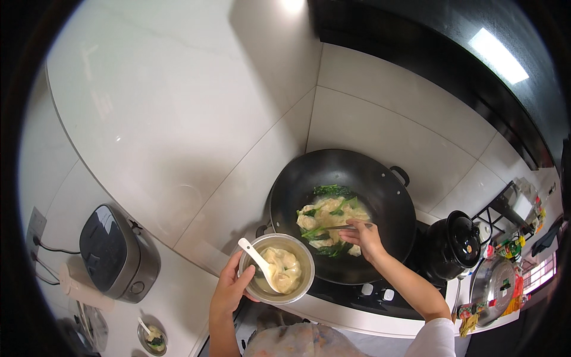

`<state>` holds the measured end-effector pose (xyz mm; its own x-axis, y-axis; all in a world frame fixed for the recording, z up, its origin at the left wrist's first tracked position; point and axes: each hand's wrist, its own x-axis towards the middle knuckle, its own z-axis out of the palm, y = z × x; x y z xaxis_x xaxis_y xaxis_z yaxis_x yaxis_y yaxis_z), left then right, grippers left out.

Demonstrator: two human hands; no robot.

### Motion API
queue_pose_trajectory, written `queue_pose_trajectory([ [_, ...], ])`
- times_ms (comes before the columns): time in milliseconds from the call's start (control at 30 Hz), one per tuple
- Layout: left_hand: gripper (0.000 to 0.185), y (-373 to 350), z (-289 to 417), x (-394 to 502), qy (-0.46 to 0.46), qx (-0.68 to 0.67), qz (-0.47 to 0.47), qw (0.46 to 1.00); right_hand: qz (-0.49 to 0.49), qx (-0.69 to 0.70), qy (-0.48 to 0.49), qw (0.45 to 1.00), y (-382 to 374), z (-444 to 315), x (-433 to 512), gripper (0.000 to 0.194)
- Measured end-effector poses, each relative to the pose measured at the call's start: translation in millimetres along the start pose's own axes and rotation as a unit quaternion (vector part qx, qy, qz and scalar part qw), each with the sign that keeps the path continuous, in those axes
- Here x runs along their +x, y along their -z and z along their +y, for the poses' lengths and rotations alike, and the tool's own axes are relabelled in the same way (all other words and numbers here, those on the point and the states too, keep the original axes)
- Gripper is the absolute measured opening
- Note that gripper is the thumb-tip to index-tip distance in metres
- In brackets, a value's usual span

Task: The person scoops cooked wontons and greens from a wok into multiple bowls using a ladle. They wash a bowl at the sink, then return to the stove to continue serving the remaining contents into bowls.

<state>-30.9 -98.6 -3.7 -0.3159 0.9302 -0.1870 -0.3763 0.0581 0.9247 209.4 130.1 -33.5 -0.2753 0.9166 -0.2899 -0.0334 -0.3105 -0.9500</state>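
My left hand (230, 285) grips a stainless steel bowl (308, 267) by its left side, the thumb over the rim. Inside the bowl are several wontons (282, 263) in broth, and a white soup spoon (258, 259) leans across them with its handle over the rim. Over a large black wok (379, 192), my right hand (365, 238) holds chopsticks (341, 226) whose tips reach the leafy greens. In the wok, wontons (330, 206) and green leaves (332, 190) lie together in some liquid. The bowl is in front of the wok's near left rim.
A black lidded pot (450, 245) stands right of the wok on the black stove (343, 299). A large metal lid (490, 285) and bottles (475, 308) crowd the far right. On the left counter are a dark appliance (116, 254) and a second small bowl (154, 337) with food.
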Motion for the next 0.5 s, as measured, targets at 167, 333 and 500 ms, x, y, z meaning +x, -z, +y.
queue_pose_trajectory([
  [167,0.045,-2,-1,-2,0.005,-0.002,0.001,1.0,-0.016,-0.018,0.065,0.998,-4,3,-10,0.033],
  [333,0.044,-9,5,2,-0.037,0.053,0.008,0.998,-0.013,-0.047,0.099,0.994,5,-25,-35,0.03],
  [500,0.041,-23,9,39,-0.046,0.074,-0.008,0.996,-0.044,-0.061,0.127,0.989,20,-93,-74,0.035],
])
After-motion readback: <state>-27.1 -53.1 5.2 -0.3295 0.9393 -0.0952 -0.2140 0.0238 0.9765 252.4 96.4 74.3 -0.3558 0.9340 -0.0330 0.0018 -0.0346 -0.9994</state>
